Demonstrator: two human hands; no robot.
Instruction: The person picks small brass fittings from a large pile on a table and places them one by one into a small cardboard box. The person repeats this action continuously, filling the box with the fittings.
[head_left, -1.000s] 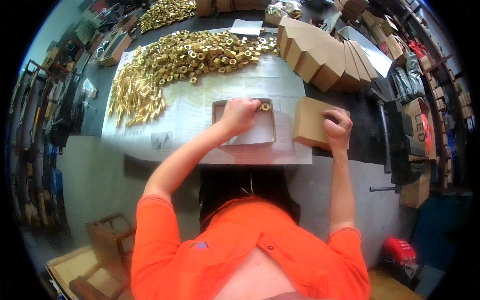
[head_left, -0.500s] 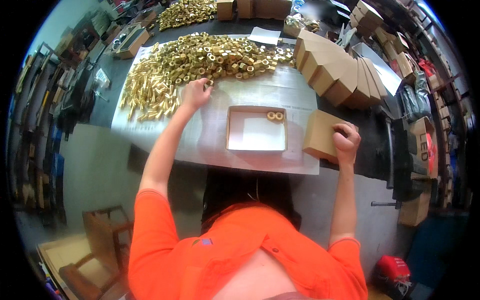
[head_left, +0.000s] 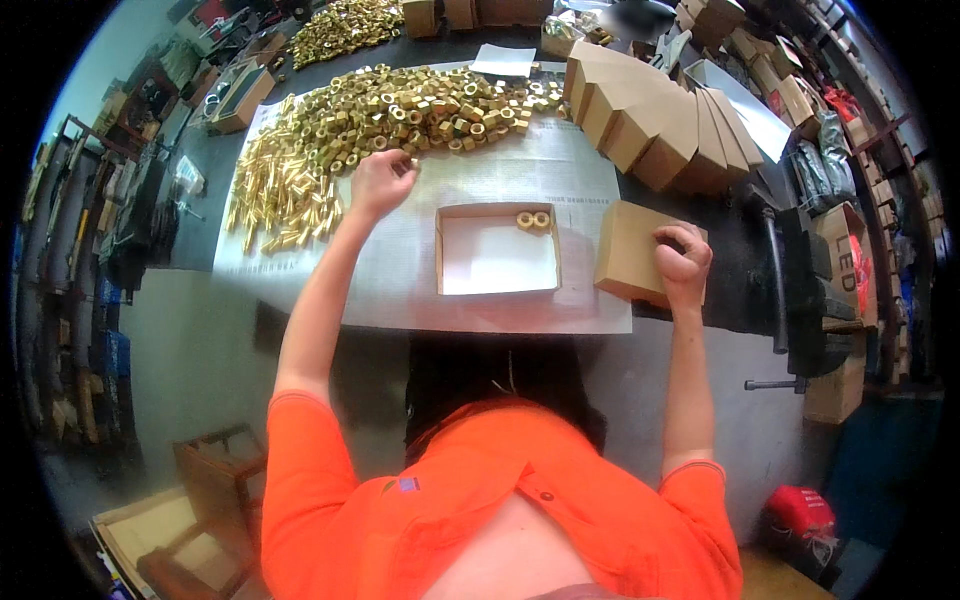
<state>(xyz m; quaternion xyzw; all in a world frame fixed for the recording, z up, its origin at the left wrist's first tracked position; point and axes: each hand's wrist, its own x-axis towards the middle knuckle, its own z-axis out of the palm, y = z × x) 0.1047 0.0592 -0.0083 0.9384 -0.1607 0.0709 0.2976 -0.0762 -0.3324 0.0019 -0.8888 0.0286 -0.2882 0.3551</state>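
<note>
My left hand is at the front edge of a pile of brass hex nuts, its fingers pinched together; what is between them is too small to make out. To its left lies a heap of slim brass tube-like fittings. An open shallow cardboard box with a white inside sits in front of me, two brass nuts side by side in its far right corner. Right of it, my right hand rests, fingers curled closed, against a plain brown carton.
Brown cartons stand in a leaning fanned row at the right. Another brass heap lies at the back, near a white paper sheet. A vise-like metal tool borders the table's right side. Printed paper covers the work surface.
The view has shifted slightly, so the table appears further left and up. My left hand's fingers have drawn closer together at the nut pile's edge. My right hand stays by the carton.
</note>
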